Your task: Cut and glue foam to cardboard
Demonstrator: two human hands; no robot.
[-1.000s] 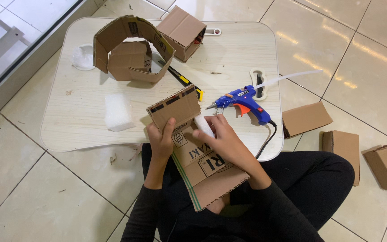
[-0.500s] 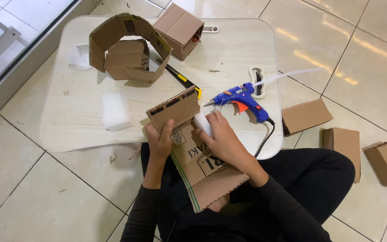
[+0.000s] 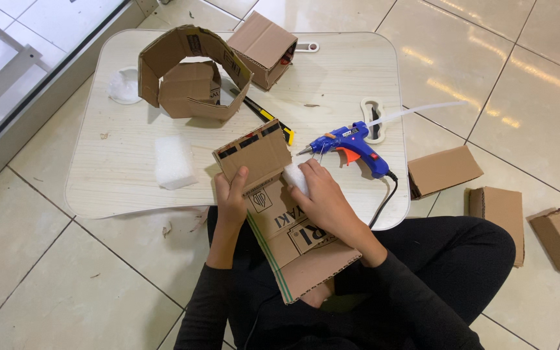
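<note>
A low, pale wood-grain desk (image 3: 131, 181) with rounded corners stands on a tiled floor (image 3: 46, 285); on it lie a curved cardboard arch (image 3: 189, 71), a cardboard box (image 3: 262, 48), a white foam block (image 3: 174, 162), a blue glue gun (image 3: 352, 144) and a yellow-black cutter (image 3: 268, 116); three small cardboard boxes (image 3: 445, 170) lie on the floor beside it.

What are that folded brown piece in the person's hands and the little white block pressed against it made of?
The folded brown piece looks like corrugated cardboard: matte brown faces, and a ridged cut edge along its lower end. The left hand steadies it. The white block under the right hand seems to be foam, matte and soft-edged, though polystyrene or sponge cannot be told apart.
</note>
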